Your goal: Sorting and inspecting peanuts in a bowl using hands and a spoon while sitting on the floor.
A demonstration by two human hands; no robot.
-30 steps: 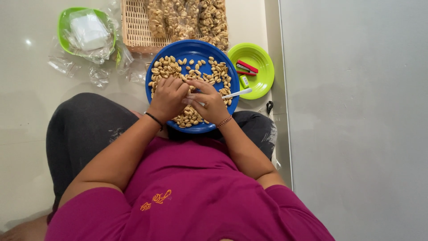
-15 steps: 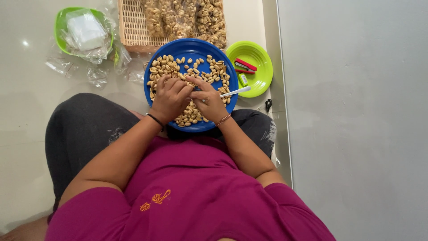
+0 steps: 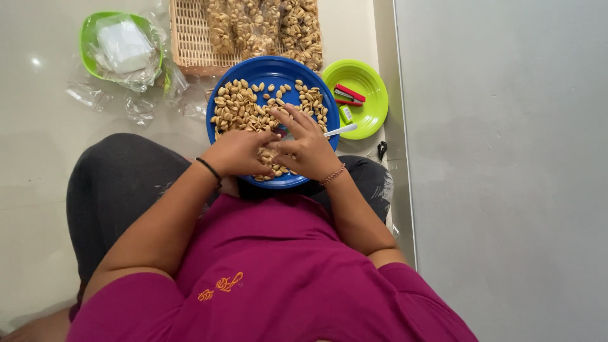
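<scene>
- Seen from above: a blue plate of peanuts rests on the lap of a person seated on the floor.
- Left hand, loosely curled, lies on the peanuts.
- Right hand, fingers spread, touches peanuts beside it and hides part of a white spoon.
- Behind: a wicker tray of bagged nuts.
- Right: a green plate with a red stapler.
- Left: a green bowl of plastic bags.

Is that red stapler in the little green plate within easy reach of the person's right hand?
Probably yes. The right hand rests on the nuts in the blue plate, and the green plate with the red stapler lies just beside it, with nothing between them.
</scene>
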